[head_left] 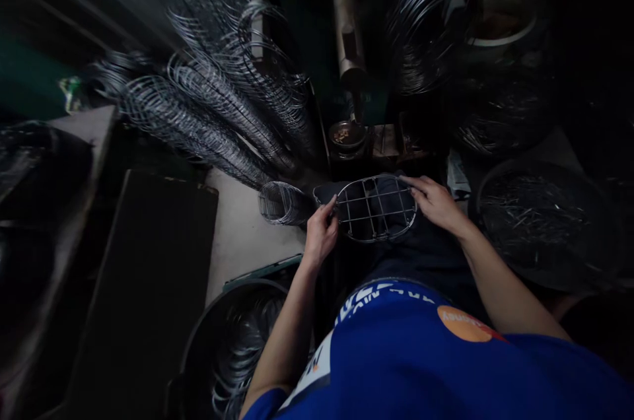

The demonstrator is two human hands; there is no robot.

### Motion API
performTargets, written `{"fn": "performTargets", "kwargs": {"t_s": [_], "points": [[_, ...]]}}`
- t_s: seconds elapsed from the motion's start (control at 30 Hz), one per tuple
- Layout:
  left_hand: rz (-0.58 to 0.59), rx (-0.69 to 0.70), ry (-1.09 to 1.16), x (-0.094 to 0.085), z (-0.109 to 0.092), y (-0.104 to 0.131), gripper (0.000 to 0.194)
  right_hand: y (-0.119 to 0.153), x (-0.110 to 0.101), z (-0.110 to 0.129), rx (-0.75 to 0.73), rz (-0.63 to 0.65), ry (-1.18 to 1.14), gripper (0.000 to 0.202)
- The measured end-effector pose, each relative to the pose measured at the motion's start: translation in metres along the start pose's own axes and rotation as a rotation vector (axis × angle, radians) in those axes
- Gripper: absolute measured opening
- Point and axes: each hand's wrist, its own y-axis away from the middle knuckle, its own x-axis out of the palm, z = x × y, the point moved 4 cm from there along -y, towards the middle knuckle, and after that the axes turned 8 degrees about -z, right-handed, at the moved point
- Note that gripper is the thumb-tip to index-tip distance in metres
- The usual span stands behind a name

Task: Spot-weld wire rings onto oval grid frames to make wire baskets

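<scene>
Between my two hands, above my lap, is an oval wire rack point(374, 207) with a grid of crossing wires inside its rim. My left hand point(321, 230) pinches its left end between thumb and fingers. At the upper right of the rim, my right hand point(432, 201) grips the wire, fingers closed around the edge. Just left of my left hand stands a stack of wire rings point(278, 203). Beyond it, tall stacks of similar wire pieces point(198, 119) lean to the upper left.
A dark tub of curved wires point(247, 341) sits at lower left, and a basin of short wire pieces point(539, 209) at right. A large wire coil point(421, 17) is at upper right. A small dish point(348, 136) lies ahead beneath a metal post point(347, 24). A dark board point(148, 275) is at left.
</scene>
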Motion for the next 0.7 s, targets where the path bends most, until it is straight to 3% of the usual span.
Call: {"fn": "performTargets", "kwargs": {"t_s": [0.23, 0.5, 0.7], "points": [[0.05, -0.037, 0.098, 0.001, 0.01, -0.007, 0.049, 0.005, 0.0, 0.002, 0.054, -0.018, -0.069, 0.045], [0.169, 0.051, 0.159, 0.006, 0.021, -0.004, 0.059, 0.018, 0.02, -0.025, 0.023, -0.056, -0.16, 0.047], [0.28, 0.141, 0.045, 0.0, 0.018, -0.011, 0.06, 0.021, 0.02, -0.027, 0.0, -0.069, -0.142, 0.045]]}}
